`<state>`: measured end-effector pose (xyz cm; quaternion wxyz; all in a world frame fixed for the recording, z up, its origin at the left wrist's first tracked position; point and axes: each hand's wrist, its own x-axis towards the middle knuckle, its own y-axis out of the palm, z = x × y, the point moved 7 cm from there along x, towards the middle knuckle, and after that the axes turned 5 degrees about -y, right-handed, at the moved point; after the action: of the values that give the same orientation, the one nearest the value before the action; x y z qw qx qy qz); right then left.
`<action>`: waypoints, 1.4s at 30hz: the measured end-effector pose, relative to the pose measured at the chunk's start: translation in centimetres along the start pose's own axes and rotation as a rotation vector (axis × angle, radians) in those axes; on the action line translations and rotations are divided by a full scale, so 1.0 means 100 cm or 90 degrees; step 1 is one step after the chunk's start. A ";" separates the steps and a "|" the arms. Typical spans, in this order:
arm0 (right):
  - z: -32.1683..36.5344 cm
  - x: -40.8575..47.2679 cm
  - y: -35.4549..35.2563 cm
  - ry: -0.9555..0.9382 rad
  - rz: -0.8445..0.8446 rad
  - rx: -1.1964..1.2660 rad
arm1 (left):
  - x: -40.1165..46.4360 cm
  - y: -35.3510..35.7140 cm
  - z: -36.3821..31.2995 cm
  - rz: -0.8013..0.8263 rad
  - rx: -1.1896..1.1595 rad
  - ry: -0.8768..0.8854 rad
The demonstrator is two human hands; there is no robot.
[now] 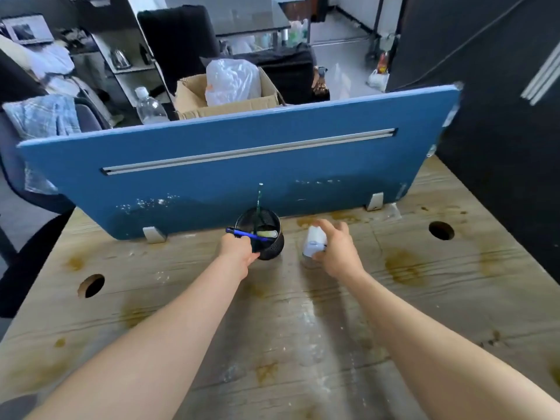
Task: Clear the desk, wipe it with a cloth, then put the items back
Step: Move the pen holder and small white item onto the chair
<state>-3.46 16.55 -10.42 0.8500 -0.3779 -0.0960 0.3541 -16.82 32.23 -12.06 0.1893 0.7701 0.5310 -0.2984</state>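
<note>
One black mesh pen cup stands mid-frame on the bench, holding two pens, blue and green. One white bottle beside it. Two hands, left and right. Two cable holes, left and right.

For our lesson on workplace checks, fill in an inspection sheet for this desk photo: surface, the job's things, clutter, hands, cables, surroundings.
Surface: wooden desk with brownish stains, whitish smears and two round cable holes.
Job's things: black mesh pen holder near the blue divider, with a green pen upright in it; blue pen over its rim; white container beside it. No cloth seen.
Clutter: nothing seen on the desk beyond these.
Hands: left hand holds the blue pen at the holder; right hand grips the white container.
Cables: nothing seen.
Surroundings: cardboard box with a plastic bag, water bottle, chairs, shelves behind the divider.
</note>
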 end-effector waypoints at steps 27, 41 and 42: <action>-0.252 -0.609 -0.232 0.540 -0.497 0.002 | -0.452 0.232 0.352 0.631 0.550 0.055; -0.486 -0.771 -0.209 0.710 -0.461 0.105 | -0.528 0.275 0.635 0.604 0.669 -0.090; -0.503 -0.773 -0.201 0.717 -0.462 0.113 | -0.523 0.277 0.652 0.593 0.668 -0.106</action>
<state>-27.58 -73.83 -23.08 0.8633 -0.3775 0.2702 -0.1980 -21.41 -54.41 -27.15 -0.0590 0.8814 -0.0837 -0.4611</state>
